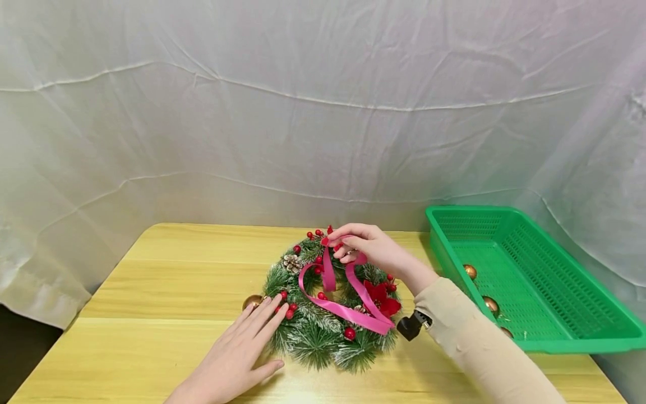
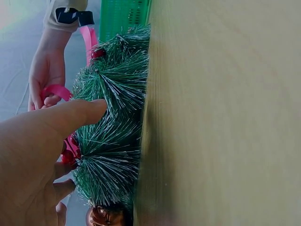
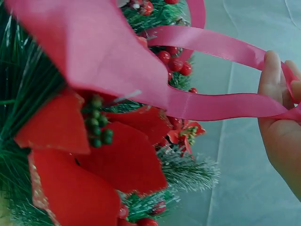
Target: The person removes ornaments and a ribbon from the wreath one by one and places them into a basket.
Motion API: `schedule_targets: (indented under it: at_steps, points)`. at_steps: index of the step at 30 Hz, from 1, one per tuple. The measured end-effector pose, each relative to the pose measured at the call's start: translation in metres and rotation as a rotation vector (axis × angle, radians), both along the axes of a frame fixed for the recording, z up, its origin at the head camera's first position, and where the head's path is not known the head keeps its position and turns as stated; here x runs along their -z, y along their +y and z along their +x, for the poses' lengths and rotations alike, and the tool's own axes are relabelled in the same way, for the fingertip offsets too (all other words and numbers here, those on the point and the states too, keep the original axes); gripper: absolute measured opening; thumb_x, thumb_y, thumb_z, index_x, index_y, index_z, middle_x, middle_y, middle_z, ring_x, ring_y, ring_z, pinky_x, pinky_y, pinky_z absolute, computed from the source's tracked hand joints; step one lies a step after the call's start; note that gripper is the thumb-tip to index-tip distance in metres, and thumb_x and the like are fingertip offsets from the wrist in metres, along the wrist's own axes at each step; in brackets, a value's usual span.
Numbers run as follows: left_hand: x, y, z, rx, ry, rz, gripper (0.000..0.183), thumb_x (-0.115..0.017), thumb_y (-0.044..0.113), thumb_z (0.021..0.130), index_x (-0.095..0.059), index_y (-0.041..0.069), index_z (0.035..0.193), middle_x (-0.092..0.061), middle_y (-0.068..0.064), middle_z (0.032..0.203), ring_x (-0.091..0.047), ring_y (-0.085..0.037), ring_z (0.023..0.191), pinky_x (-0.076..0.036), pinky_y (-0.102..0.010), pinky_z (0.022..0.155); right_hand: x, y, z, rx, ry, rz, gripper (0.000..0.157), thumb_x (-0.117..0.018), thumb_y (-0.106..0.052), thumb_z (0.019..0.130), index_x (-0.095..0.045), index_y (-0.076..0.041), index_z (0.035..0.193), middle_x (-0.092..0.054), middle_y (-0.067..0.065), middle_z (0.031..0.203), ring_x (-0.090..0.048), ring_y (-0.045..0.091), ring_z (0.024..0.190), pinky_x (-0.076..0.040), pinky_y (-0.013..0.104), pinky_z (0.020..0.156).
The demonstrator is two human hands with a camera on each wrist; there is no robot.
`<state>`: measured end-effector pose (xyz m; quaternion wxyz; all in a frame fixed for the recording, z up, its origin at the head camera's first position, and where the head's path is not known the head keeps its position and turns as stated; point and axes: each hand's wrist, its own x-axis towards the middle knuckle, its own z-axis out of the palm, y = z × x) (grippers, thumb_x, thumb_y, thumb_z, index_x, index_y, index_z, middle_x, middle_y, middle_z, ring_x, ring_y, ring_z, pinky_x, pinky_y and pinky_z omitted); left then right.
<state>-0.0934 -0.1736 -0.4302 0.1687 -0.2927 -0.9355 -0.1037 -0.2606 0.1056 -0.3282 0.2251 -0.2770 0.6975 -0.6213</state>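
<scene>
- Pale cloth (image 1: 323,146) hangs wrinkled behind everything, and the wood-grain tabletop (image 1: 166,348) runs right up to it.
- Over by the tabletop's right edge, a green basket (image 1: 585,344) with copper baubles (image 1: 490,306) inside.
- Mid-tabletop, the green wreath (image 1: 315,336), its far side close to the back edge.
- Left hand (image 1: 239,353) on its left side, fingers outstretched, gripping nothing; light, steady pressure should stop any sliding.
- Right hand (image 1: 370,247) above the far side, fingers curled, seemingly pinching pink ribbon (image 1: 353,315), though they partly hide the spot.
- Loose loops across the wreath: best kept untwisted, drawn gently past the red berries (image 1: 350,334).
</scene>
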Motion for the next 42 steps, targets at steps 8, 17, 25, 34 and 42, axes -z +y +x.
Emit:
schedule_targets:
  at_steps: [8, 17, 25, 34, 42]
  points:
    - [0.001, 0.0, 0.0, -0.005, -0.007, -0.004, 0.092, -0.066, 0.055, 0.081, -0.026, 0.011, 0.152, -0.016, -0.005, 0.159, -0.022, -0.027, 0.142, -0.025, -0.048, 0.112, 0.01, -0.008, 0.001, -0.003, 0.045, 0.071, 0.026, -0.051, -0.009, 0.099, -0.06, 0.002, 0.121, -0.062, 0.022, 0.115, -0.065, 0.025, 0.089, -0.056, 0.043, 0.082]
    - [0.0, 0.0, 0.0, -0.008, -0.014, -0.002, 0.092, -0.066, 0.055, 0.081, -0.025, 0.011, 0.152, -0.017, -0.006, 0.159, -0.021, -0.027, 0.142, -0.026, -0.05, 0.111, 0.021, -0.016, 0.005, -0.073, 0.024, 0.102, 0.027, -0.048, -0.005, 0.1, -0.055, 0.008, 0.122, -0.061, 0.021, 0.112, -0.063, 0.029, 0.093, -0.053, 0.051, 0.086]
    - [0.0, 0.001, 0.0, -0.007, -0.017, -0.005, 0.092, -0.065, 0.054, 0.082, -0.025, 0.012, 0.152, -0.016, -0.005, 0.159, -0.02, -0.026, 0.143, -0.024, -0.048, 0.112, 0.028, -0.022, 0.011, -0.151, 0.009, 0.185, 0.028, -0.041, -0.004, 0.102, -0.058, 0.006, 0.121, -0.062, 0.017, 0.113, -0.06, 0.035, 0.102, -0.052, 0.045, 0.09]
    - [0.001, 0.001, 0.0, -0.008, -0.023, -0.002, 0.091, -0.065, 0.054, 0.082, -0.025, 0.012, 0.152, -0.015, -0.005, 0.159, -0.02, -0.026, 0.143, -0.025, -0.049, 0.112, 0.031, -0.026, 0.017, -0.27, 0.093, 0.328, 0.031, -0.05, -0.015, 0.1, -0.059, -0.019, 0.13, -0.063, 0.008, 0.113, -0.061, 0.028, 0.097, -0.051, 0.052, 0.087]
    - [0.001, 0.001, 0.0, -0.008, -0.018, -0.002, 0.091, -0.065, 0.054, 0.082, -0.025, 0.011, 0.152, -0.016, -0.005, 0.159, -0.02, -0.027, 0.143, -0.025, -0.049, 0.112, 0.037, -0.033, 0.019, -0.318, 0.192, 0.372, 0.032, -0.07, -0.012, 0.087, -0.059, -0.012, 0.117, -0.064, 0.001, 0.108, -0.061, 0.015, 0.1, -0.05, 0.03, 0.09]
